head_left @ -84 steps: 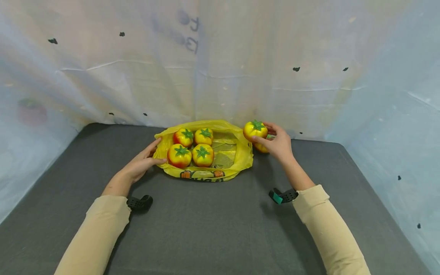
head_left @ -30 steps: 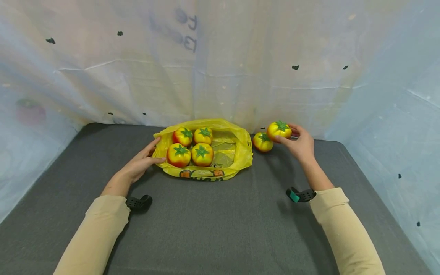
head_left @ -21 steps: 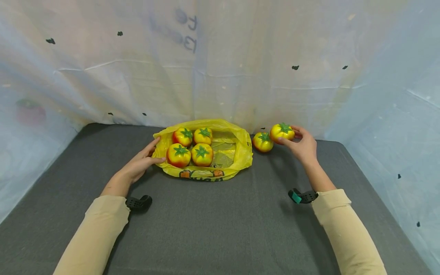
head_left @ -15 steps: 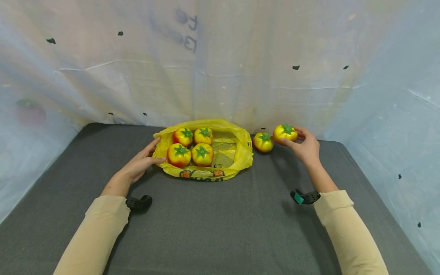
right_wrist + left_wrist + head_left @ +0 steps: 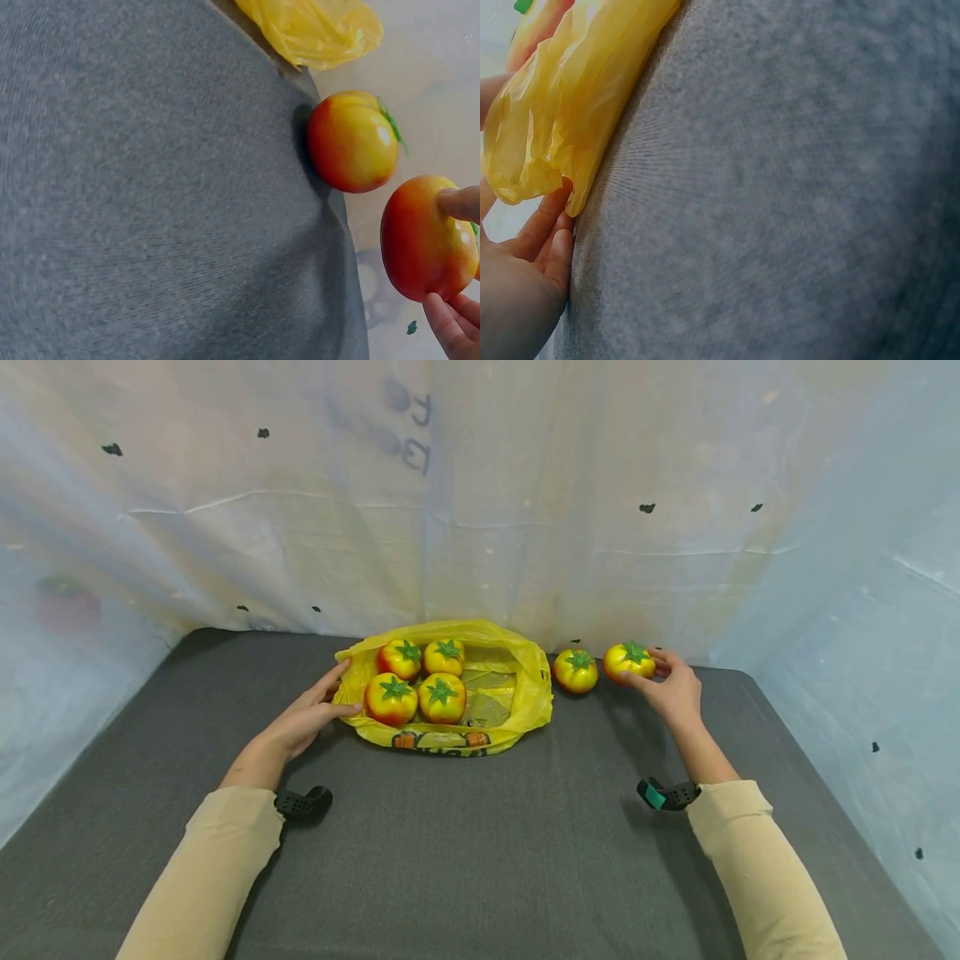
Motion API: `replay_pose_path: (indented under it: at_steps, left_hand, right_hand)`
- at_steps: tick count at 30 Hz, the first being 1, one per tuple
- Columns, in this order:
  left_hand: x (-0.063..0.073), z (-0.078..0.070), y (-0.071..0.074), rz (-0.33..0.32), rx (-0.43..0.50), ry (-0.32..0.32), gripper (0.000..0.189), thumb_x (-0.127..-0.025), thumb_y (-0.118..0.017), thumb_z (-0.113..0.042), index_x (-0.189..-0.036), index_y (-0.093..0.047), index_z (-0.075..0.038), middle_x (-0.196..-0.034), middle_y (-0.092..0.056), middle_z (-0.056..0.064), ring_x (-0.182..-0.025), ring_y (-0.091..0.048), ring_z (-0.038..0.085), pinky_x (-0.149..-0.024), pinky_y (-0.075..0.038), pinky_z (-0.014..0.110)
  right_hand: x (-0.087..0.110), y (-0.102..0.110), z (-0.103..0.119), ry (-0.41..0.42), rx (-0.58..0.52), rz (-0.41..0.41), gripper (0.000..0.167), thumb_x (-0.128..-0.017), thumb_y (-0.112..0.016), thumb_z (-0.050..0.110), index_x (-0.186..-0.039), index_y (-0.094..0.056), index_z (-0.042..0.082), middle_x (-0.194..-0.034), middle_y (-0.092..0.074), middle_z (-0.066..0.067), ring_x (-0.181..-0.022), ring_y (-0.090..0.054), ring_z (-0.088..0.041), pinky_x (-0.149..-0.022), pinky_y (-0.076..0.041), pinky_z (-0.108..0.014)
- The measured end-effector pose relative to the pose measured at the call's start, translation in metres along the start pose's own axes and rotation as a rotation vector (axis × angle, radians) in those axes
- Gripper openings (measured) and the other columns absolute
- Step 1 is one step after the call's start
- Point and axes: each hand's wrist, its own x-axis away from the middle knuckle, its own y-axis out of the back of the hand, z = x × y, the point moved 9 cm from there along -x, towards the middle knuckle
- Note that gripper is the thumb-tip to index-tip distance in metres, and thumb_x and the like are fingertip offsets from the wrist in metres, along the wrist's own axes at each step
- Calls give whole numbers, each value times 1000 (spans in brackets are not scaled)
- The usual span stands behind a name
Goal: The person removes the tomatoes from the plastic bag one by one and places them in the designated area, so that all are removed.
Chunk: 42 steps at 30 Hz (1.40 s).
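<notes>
Tomato out on the right, and the right hand has it: thumb on one side, fingertips on the other, a clear pinching grip. Its green leafy top faces up, and the right wrist view shows a gap between the fruit and the dark grey table, so it's held just clear of the surface. Close by, near but not touching, a second tomato sits on the table, right beside the end of the yellow bag.

Over to the left hand, thumb and fingers spread apart, touching the bag's left end. Look inside that wide mouth: four more tomatoes, two by two, packed into the left half, every green top upward, while crumpled yellow plastic shows in the right half. There's dark print along the bag's front!

Beige sleeves on both arms, a black strap at the left wrist, and pale sheeting rising behind the table.
</notes>
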Motion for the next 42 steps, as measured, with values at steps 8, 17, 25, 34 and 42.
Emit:
replay_pose_path:
  at_steps: [8, 17, 25, 34, 42]
  left_hand:
    - [1, -1, -1, 3, 1, 4, 91, -96, -59, -23, -153, 11, -35, -159, 10, 19, -146, 0, 42, -111, -6, 66]
    - [2, -1, -1, -8, -6, 17, 91, -95, -60, -24, -153, 10, -34, -159, 11, 19, -146, 1, 41, -113, -6, 65]
    - [3, -1, -1, -2, -12, 21, 90, -96, -59, -25, -153, 10, -34, -159, 14, 18, -146, 6, 41, -112, -4, 66]
    - [2, -1, -1, -8, -12, 16, 90, -96, -59, -25, -153, 10, -34, -160, 11, 17, -147, 4, 39, -113, -5, 65]
    - [1, 0, 0, -7, -12, 20, 91, -95, -60, -27, -153, 10, -35, -160, 11, 17, -147, 3, 39, -113, -6, 64]
  right_hand:
    - [-4, -8, -11, -15, -2, 18, 68, -89, -67, 31, -145, -40, 5, -143, -44, -25, -129, -44, -38, -106, -38, -50]
    - [-7, -14, -17, -24, 7, 21, 69, -89, -68, 32, -145, -39, 2, -142, -44, -26, -128, -44, -39, -106, -37, -50]
    - [-9, -19, -24, -39, 8, 28, 69, -89, -68, 30, -146, -39, 3, -143, -44, -25, -129, -43, -39, -106, -37, -50]
    - [-12, -19, -32, -72, 6, 26, 69, -91, -66, 26, -148, -35, 4, -147, -40, -25, -132, -42, -39, -106, -38, -49]
    - [-14, -19, -32, -61, 7, 19, 68, -91, -66, 25, -147, -35, 3, -146, -40, -26, -131, -42, -40, -106, -37, -50]
